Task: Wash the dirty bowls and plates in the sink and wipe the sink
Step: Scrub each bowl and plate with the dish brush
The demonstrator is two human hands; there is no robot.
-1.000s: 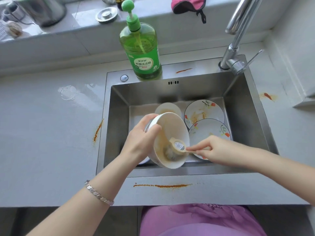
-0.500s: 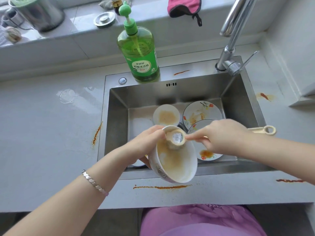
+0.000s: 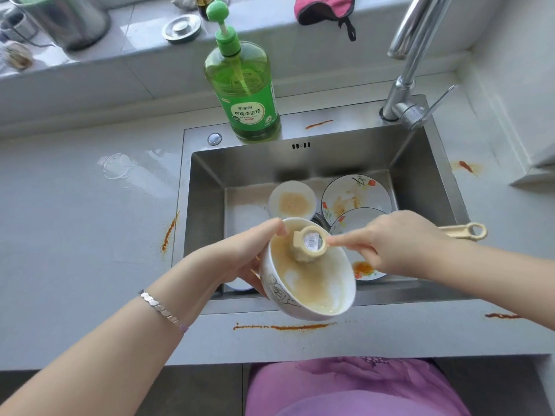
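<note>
My left hand [image 3: 249, 256] grips a white bowl [image 3: 312, 283] with a flower print, tilted over the front edge of the steel sink [image 3: 207, 205]. Brown residue smears its inside. My right hand [image 3: 396, 244] holds a beige dish brush [image 3: 309, 244] by its handle, the round head pressed into the bowl's upper part. The handle's ring end [image 3: 474, 231] sticks out past my wrist. In the sink lie a small dirty bowl [image 3: 292, 201] and two flowered plates [image 3: 357, 193], [image 3: 360, 220] with orange stains.
A green dish soap bottle [image 3: 246, 94] stands on the sink's back rim, the tap [image 3: 411, 73] at the back right. Orange sauce streaks [image 3: 282, 326] mark the counter. On the sill sit a pot [image 3: 66, 19], a metal lid [image 3: 181, 28] and a pink cloth [image 3: 324, 9].
The bowl has tipped from facing right to facing up towards me. The brush head has moved from the bowl's bottom up to its far rim.
</note>
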